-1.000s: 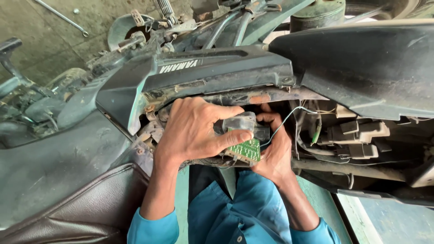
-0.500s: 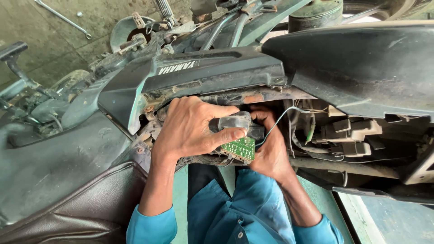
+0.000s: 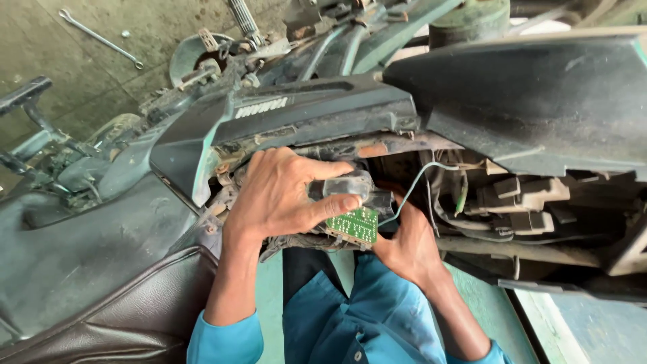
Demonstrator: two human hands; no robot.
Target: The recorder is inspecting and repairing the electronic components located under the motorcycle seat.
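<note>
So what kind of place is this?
Probably a motorcycle repair shop: a motorcycle with its wiring exposed, a wrench on the concrete floor, and the left hand holding a green circuit board.

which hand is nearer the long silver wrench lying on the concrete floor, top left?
Left. The left hand grips the small grey module with the green circuit board under the motorcycle panel, on the long silver wrench's side. The right hand sits further right, below the board.
</note>
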